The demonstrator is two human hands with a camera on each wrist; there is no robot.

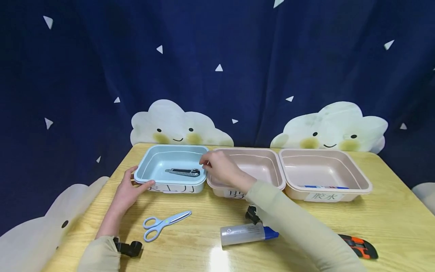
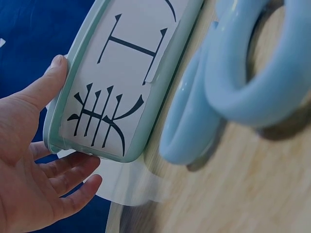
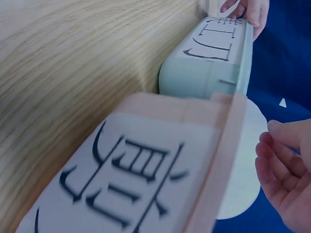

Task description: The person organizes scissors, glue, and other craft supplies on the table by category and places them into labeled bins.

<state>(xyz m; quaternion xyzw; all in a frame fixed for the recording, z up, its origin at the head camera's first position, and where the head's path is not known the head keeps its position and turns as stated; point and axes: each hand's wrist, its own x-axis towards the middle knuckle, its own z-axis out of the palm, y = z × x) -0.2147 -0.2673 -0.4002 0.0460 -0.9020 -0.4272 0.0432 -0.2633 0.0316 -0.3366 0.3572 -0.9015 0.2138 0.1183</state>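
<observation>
My left hand [image 1: 127, 192] rests against the front left corner of the light blue bin [image 1: 170, 180], its thumb on the front rim and fingers along the side. In that bin lies a grey and black utility knife [image 1: 183, 172]. Over the edge between the blue bin and the middle pink bin [image 1: 278, 185] hovers my right hand [image 1: 222, 166]. Its fingers bend loosely, with a small gap to the thumb [image 3: 279, 127] and nothing held. Light blue scissors [image 1: 164, 224] lie on the table in front of the blue bin.
The right-hand pink bin [image 1: 363, 184] contains a blue and red slim item [image 1: 326, 187]. A clear glue bottle with a blue cap [image 1: 242, 234] lies before the middle bin. At the right is a black and orange utility knife [image 1: 361, 245], partly behind my right sleeve.
</observation>
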